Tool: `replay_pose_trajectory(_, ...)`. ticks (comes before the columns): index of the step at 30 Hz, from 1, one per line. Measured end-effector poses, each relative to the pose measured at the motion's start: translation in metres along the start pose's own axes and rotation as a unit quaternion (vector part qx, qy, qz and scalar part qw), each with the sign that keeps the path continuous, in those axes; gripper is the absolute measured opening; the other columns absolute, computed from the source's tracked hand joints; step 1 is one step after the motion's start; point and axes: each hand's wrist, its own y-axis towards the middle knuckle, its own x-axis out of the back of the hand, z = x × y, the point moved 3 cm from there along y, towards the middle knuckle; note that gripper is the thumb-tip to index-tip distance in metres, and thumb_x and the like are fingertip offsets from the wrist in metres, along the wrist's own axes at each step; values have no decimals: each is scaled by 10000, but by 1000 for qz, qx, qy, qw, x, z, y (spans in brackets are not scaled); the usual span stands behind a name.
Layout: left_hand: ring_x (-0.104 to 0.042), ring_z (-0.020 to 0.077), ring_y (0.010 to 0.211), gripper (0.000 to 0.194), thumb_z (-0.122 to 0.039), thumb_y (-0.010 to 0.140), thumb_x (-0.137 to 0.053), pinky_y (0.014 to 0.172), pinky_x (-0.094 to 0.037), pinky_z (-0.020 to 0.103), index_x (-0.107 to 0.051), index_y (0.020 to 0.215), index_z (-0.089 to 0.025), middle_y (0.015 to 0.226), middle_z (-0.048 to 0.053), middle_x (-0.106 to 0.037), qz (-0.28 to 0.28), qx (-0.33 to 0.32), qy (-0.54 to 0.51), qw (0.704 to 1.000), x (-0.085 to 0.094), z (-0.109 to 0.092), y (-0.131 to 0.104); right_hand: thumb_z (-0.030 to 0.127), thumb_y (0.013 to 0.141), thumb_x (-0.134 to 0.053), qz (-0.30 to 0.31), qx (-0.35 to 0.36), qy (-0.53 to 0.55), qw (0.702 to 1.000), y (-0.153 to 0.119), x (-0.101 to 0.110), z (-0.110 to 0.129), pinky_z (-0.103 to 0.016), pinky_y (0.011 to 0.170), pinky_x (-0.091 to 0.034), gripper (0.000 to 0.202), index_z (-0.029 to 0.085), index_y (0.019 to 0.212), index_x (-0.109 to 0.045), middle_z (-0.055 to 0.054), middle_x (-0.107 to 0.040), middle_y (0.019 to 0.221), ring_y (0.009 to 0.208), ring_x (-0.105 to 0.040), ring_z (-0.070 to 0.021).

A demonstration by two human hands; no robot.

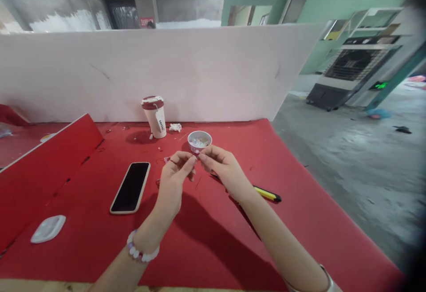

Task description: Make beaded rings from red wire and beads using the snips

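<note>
The likeliest trouble, I judge, is a drop: the small pale piece [197, 151] is so tiny that a slip of the fingertips could send it onto the red tabletop [299, 203], or into the white bowl [191, 147] just beyond. Pale beads [199, 142] lie in that bowl, so a piece falling there might be hard to pick out again. The hands work close to its near side, and a careless knuckle could nudge or tip it. The yellow utility knife [266, 193] lies to the right, partly behind the right forearm; a sweep of that arm might push it, and I cannot tell whether its blade is out.

The piece sits at the fingertips of the right hand [224, 167], where thumb and index finger close on it in a tight pinch. The left hand [171, 179] comes in from the left with thumb and index drawn to a narrow pinch, their tips just beside the piece; whether they touch it or grip something thin of their own, I cannot tell. The piece appears above the tabletop, near the bowl's near rim. Farther left lies a phone [130, 188], well apart from the fingers.
</note>
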Motion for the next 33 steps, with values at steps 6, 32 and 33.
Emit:
replay_pose_trajectory(6, -428, 70, 506, 237, -346, 695, -716, 476, -362, 189, -575, 698, -156, 586, -39, -502, 49, 141, -56, 987, 5, 30, -3, 454, 845, -532, 38, -80, 148, 985, -15, 4, -46, -268, 633, -364, 296, 181, 734, -562, 6, -507, 717, 645, -449, -112)
replay_pose_trajectory(32, -450, 124, 591, 198, -300, 876, -478, 645, -376, 254, -545, 724, -193, 625, -26, -485, 154, 50, 180, 970, 4, 24, -14, 347, 862, -532, -29, -34, 98, 994, -32, 0, -53, -278, 672, -412, 135, 217, 897, -546, 22, -507, 738, 669, -473, -119)
replay_pose_trajectory(33, -451, 127, 596, 211, -302, 885, -464, 650, -375, 256, -534, 717, -195, 617, -26, -476, 162, 46, 188, 968, 4, 24, -14, 354, 868, -524, -17, -39, 89, 995, -32, 1, -53, -276, 667, -410, 139, 217, 888, -536, 25, -500, 733, 664, -469, -117)
